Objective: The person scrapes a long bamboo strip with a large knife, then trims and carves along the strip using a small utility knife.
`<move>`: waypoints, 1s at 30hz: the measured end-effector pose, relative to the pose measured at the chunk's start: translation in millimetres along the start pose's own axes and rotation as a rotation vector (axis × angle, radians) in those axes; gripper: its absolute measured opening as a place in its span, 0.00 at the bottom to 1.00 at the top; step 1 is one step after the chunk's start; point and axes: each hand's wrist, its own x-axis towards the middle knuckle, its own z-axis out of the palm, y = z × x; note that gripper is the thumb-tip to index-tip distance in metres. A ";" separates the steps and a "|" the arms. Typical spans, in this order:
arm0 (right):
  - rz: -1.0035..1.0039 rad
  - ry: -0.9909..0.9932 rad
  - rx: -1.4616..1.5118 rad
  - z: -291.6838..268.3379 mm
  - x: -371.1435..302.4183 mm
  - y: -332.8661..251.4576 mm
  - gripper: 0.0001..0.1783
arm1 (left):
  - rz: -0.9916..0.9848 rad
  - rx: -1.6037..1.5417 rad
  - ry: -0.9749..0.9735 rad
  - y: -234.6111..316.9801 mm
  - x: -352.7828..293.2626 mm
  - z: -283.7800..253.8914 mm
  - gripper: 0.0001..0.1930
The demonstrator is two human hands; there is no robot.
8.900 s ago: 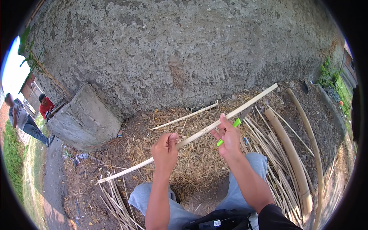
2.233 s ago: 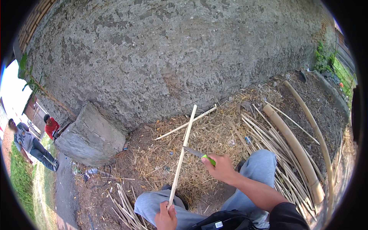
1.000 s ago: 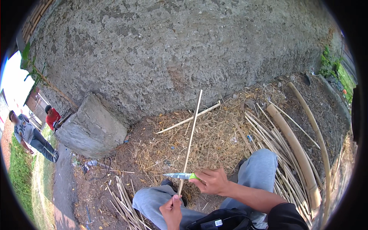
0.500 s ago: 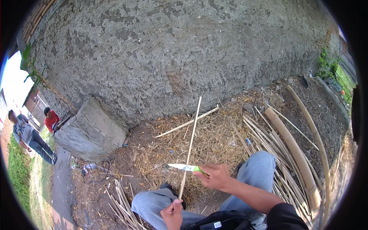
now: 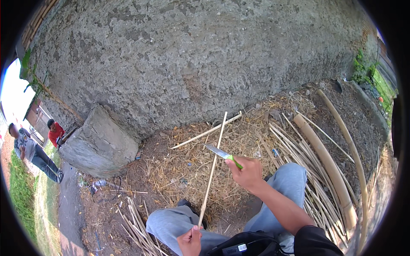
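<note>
A long, thin bamboo strip (image 5: 210, 182) slants up and away between my knees. Its near end is pinched in my left hand (image 5: 190, 241), beside my left knee. My right hand (image 5: 247, 172) is closed around the green handle of a knife (image 5: 218, 152). The blade points up and to the left and crosses the strip above its middle; whether it touches the strip I cannot tell.
Split bamboo strips (image 5: 305, 179) lie piled on the right, beside a thick bamboo pole (image 5: 326, 170). More strips (image 5: 137, 228) lie at lower left. Shavings (image 5: 179, 170) cover the ground before a rough wall (image 5: 205, 55). Two people are near a concrete block (image 5: 100, 143).
My right hand with the knife has moved up and away along the strip, and the blade now tilts more upward. My left hand still grips the near end.
</note>
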 end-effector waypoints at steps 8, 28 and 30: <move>0.137 -0.042 -0.038 -7.9 16.8 3.1 0.14 | -0.051 0.069 -0.026 -13.7 -7.7 -9.8 0.21; 0.515 0.082 0.210 -1.7 56.5 82.6 0.24 | -0.006 0.063 0.028 -28.3 -13.7 -11.8 0.24; 0.419 0.029 0.304 0.7 37.4 67.1 0.24 | -0.028 0.066 0.060 -26.7 -10.9 -8.4 0.24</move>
